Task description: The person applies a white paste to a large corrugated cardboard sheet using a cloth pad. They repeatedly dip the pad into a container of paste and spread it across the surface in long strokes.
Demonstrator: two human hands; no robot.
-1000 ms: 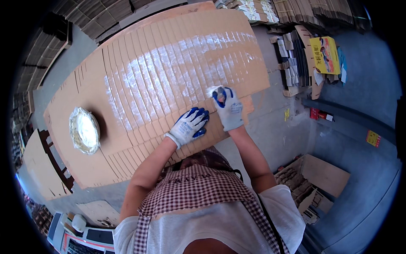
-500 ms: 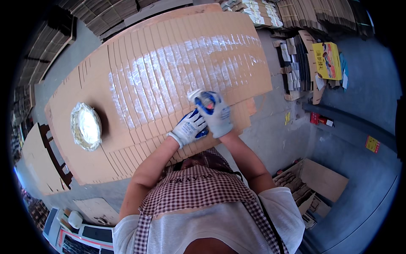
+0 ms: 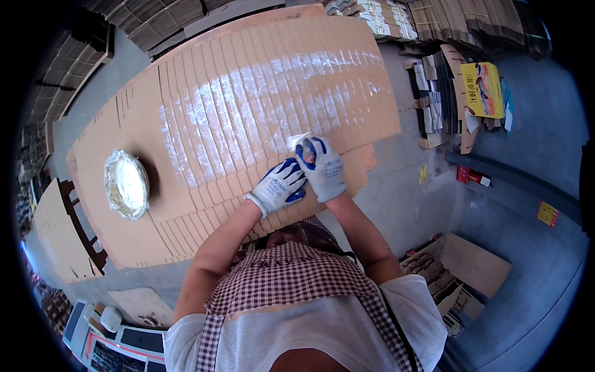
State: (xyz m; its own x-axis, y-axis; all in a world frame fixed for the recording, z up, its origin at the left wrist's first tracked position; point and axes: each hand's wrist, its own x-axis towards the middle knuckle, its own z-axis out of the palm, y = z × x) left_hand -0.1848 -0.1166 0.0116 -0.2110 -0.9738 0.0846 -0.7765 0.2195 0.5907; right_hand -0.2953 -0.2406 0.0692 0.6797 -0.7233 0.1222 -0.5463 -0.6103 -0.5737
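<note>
A long fanned row of overlapping brown flat cardboard sheets [image 3: 235, 111] is lying across the worktop in front of the person, and a round shallow bowl of pale paste [image 3: 126, 184] is sitting on the row toward its left end. The left hand in a white-and-blue glove [image 3: 279, 187] is lying on the sheets at the row's near edge, just left of and touching the right hand in a white-and-blue glove [image 3: 322, 168]. To the right, beyond the row's end, a yellow printed carton [image 3: 483, 90] is lying on stacked flat cardboard [image 3: 443, 93], and a folded brown cardboard box [image 3: 474, 263] is lying on the grey concrete floor [image 3: 533, 173] nearer the person.
</note>
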